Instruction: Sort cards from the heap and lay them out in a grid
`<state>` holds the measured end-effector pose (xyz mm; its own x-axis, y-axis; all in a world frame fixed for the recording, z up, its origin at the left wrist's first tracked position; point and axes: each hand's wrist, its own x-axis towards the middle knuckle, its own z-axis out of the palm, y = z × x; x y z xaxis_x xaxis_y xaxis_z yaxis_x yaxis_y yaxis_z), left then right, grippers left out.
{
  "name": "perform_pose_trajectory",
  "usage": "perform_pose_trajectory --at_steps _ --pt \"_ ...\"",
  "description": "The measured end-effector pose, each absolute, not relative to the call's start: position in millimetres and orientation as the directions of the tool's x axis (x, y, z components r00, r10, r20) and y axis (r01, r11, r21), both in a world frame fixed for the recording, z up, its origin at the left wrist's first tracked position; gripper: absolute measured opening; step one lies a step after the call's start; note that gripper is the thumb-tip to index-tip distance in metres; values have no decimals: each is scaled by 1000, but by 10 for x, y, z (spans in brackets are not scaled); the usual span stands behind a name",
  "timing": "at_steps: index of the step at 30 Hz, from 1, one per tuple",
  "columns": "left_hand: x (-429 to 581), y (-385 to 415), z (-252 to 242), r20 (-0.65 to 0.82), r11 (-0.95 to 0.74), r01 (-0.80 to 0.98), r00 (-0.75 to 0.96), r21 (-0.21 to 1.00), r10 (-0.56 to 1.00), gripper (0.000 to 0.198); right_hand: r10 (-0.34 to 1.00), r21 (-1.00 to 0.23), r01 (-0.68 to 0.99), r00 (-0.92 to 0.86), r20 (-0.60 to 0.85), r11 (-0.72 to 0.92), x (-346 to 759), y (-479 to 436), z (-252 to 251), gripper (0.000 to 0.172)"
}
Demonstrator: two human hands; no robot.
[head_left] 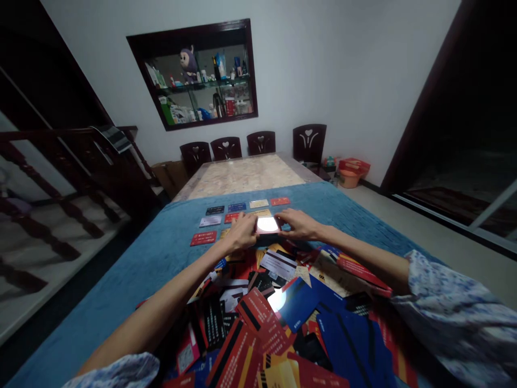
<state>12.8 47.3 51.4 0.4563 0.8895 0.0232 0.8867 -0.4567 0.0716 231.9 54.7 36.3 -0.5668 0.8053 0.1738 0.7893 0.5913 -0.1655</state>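
Observation:
A card point(264, 233) with bright glare on its face is held between my two hands, just above the blue cloth. My left hand point(242, 233) pinches its left end and my right hand point(298, 223) its right end. Beyond and left of them, cards lie in rows, among them a black card point(215, 210), a blue card point(237, 207), a white card point(259, 203) and red cards point(280, 201). Nearer to me spreads a heap of loose mixed cards, with a blue card point(299, 304) and a red card point(256, 312) on top. My forearms pass over the heap.
The blue cloth point(133, 291) covers the near part of a stone-topped table point(250, 175). Dark chairs point(309, 141) stand at the far end. A wooden railing point(44, 188) is on the left. An orange bucket point(349, 178) sits on the floor at the right.

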Motion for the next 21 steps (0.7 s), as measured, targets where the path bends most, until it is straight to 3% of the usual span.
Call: perform_pose_trajectory --at_steps 10,21 --pt "-216 663 570 1 -358 934 358 -14 934 46 810 -67 809 -577 102 584 1856 838 528 25" --pt "-581 1156 439 9 -268 961 269 -64 963 41 837 -3 837 -547 10 547 1338 1234 551 30"
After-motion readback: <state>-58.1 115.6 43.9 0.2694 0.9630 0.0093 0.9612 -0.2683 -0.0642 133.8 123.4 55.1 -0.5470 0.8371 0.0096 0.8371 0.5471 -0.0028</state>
